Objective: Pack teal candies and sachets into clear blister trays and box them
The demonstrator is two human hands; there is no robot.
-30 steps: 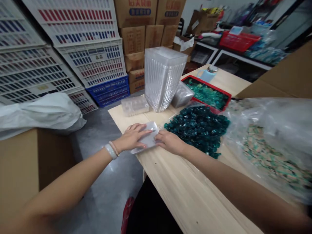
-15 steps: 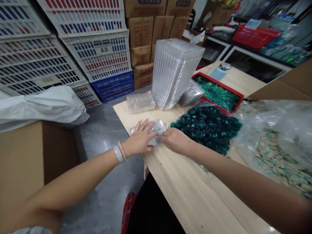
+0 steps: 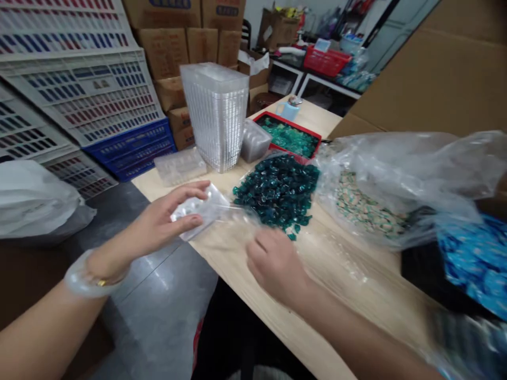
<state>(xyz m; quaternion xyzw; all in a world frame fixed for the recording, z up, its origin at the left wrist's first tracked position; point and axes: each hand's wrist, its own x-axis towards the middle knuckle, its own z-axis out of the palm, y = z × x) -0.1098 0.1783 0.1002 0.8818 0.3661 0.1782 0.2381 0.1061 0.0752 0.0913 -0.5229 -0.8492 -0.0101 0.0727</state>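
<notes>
My left hand (image 3: 166, 221) grips a small clear plastic box (image 3: 202, 211), lifted off the wooden table (image 3: 317, 274) near its left edge. My right hand (image 3: 273, 264) hovers just right of and below the box, over the table, its fingers curled downward and blurred by motion; nothing shows in it. Right beside the box lies a heap of dark teal wrapped pieces (image 3: 277, 190) on clear film.
A tall stack of clear boxes (image 3: 216, 113), a low clear tray (image 3: 180, 166) and a red tray of teal pieces (image 3: 289, 136) stand further back. A big clear bag of pale pieces (image 3: 380, 195) lies at right. Crates (image 3: 79, 89), cardboard boxes and a white bag (image 3: 31, 200) surround the table.
My left hand has picked the clear box up off the table and drawn it left. My right hand has let go and pulled back toward me. The view has swung right.
</notes>
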